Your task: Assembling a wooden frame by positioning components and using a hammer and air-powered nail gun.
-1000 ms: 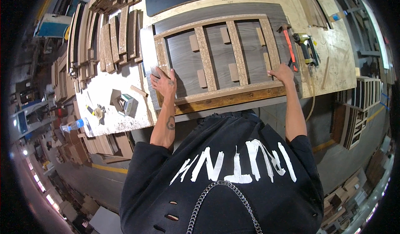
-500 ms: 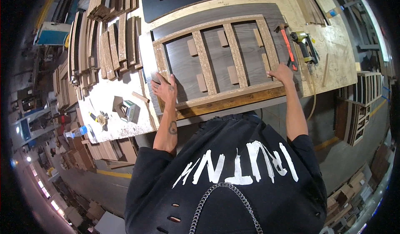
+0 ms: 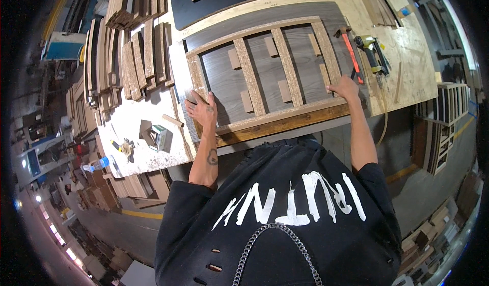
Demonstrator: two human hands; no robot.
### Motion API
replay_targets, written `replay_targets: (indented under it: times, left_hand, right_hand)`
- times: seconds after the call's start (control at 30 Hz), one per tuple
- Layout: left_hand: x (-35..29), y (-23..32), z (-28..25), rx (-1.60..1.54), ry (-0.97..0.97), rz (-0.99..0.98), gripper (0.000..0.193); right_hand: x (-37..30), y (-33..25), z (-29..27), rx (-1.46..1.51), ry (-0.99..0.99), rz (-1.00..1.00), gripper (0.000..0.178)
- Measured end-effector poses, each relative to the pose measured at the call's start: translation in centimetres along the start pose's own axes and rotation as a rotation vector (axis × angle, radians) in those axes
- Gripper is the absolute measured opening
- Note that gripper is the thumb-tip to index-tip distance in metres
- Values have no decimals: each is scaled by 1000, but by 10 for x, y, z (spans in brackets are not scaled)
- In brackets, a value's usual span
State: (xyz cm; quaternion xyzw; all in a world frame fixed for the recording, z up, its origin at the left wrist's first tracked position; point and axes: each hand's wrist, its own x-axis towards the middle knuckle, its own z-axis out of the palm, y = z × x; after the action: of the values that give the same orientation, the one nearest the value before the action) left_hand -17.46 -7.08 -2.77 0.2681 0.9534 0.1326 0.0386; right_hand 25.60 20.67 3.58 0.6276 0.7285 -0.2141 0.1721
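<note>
Leftmost on the surface (image 3: 417, 77) from where I watch, a clear bottle with a blue cap (image 3: 103, 162) lies at the edge, with a small open box (image 3: 158, 135) to its right. Beyond them I see stacked wood strips (image 3: 149, 54). The left hand (image 3: 205, 111) lies partly open over the near end of the frame's left rail, thumb apart from the fingers; I cannot tell whether it grips. The wooden frame (image 3: 247, 77) itself lies flat on a grey wood-grain panel (image 3: 219, 77), its slats running away from the person, with small wooden blocks (image 3: 234, 59) set against them. At its near right corner, the right hand (image 3: 346, 88) rests with its thumb reaching over the right rail; its fingers are mostly hidden, so I cannot tell its grip. Further right I have an orange-handled hammer (image 3: 351, 55), then a green-and-black nail gun (image 3: 374, 56).
</note>
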Motion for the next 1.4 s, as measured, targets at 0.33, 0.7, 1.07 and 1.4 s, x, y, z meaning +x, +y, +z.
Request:
replay_targets:
  times: [0.33, 0.7, 1.07, 1.4]
  left_hand:
    - [-1, 1, -2, -6, -7, -13, 84]
    - [-3, 8, -6, 17, -11, -20, 79]
    - [-3, 3, -4, -21, -6, -10, 84]
    - [-5, 7, -8, 11, -12, -6, 80]
  right_hand:
    - [-6, -3, -5, 15, 23, -8, 77]
    - [-1, -2, -5, 30, -32, 8, 85]
    - [-4, -4, -6, 11, -21, -2, 87]
    - [-9, -9, -11, 6, -15, 9, 83]
